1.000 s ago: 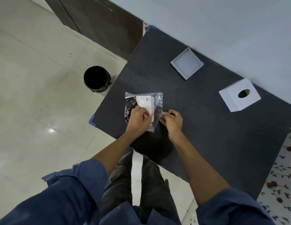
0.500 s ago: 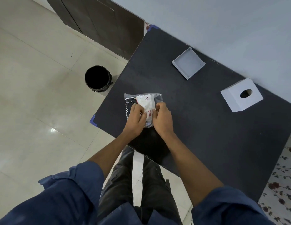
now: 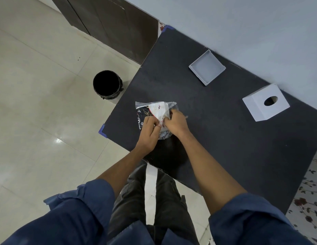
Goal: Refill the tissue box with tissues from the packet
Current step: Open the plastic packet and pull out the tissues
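Observation:
A clear plastic tissue packet (image 3: 156,110) with black and red print lies near the left front part of the black table (image 3: 216,138). My left hand (image 3: 150,129) pinches its near edge, and my right hand (image 3: 175,122) grips the plastic right beside it, fingers almost touching. The white tissue box cover (image 3: 265,102), with an oval hole on top, stands at the right rear. Its white shallow base tray (image 3: 207,67) lies open and empty further back near the wall.
A black waste bin (image 3: 107,84) stands on the tiled floor left of the table. A dark wooden cabinet (image 3: 110,23) stands behind it. The table's far edge meets a pale wall. A floral surface shows at the far right.
My right hand has moved left from the packet's right edge onto the packet beside my left hand. Both hands now pinch the plastic close together, and the packet is more crumpled.

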